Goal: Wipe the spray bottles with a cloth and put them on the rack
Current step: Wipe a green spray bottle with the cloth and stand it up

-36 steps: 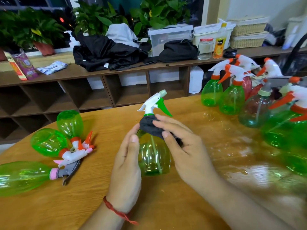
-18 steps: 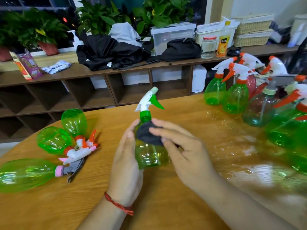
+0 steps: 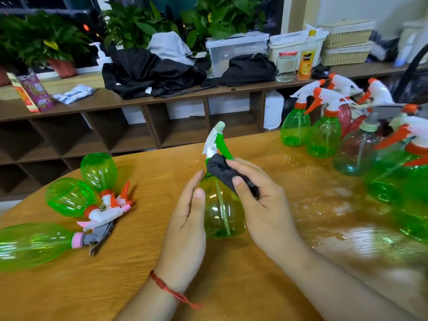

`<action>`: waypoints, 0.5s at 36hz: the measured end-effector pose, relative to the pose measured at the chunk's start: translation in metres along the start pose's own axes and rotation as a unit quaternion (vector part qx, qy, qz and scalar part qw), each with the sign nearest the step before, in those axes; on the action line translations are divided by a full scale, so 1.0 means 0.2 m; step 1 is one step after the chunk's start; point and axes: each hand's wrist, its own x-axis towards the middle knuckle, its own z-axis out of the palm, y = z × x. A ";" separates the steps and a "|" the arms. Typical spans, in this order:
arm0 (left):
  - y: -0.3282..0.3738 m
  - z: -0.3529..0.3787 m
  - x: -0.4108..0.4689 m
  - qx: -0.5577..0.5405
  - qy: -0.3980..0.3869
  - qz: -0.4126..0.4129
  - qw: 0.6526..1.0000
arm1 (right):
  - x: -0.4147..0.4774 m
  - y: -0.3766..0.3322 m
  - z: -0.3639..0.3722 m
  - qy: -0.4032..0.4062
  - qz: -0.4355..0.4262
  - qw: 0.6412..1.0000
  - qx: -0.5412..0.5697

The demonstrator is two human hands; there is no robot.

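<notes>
A green spray bottle (image 3: 221,212) with a white head and green trigger stands upright on the wooden table (image 3: 266,286), in the middle. My left hand (image 3: 186,218) holds its body from the left, thumb on the front. My right hand (image 3: 257,200) grips a dark grey cloth (image 3: 221,171) and presses it against the bottle's neck and shoulder. Three green spray bottles (image 3: 69,200) lie on their sides at the left. Several upright spray bottles (image 3: 324,133) with white and orange heads stand at the right.
A long wooden rack (image 3: 143,126) with open cubbies runs behind the table. Its top carries dark clothes (image 3: 150,70), plastic boxes, a jar, a juice bottle, baskets and potted plants. The table surface at the right looks wet and glossy.
The bottle has been turned so its nozzle points away and up. My right hand has slid the cloth back up from the shoulder to the neck. The left hand keeps its hold.
</notes>
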 end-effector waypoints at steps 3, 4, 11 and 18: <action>-0.01 0.02 -0.02 -0.018 -0.016 -0.007 1.000 | 0.01 0.00 0.01 0.005 -0.017 0.999 -0.036; -0.01 0.02 -0.02 -0.009 -0.017 -0.002 1.000 | 0.01 0.00 0.02 0.000 -0.019 0.999 -0.047; -0.01 0.02 -0.04 0.040 -0.014 0.048 0.998 | 0.03 0.00 -0.01 -0.052 -0.045 0.992 -0.101; 0.03 0.01 -0.03 -0.004 0.038 0.036 0.999 | 0.03 -0.05 -0.01 -0.075 -0.104 0.981 -0.147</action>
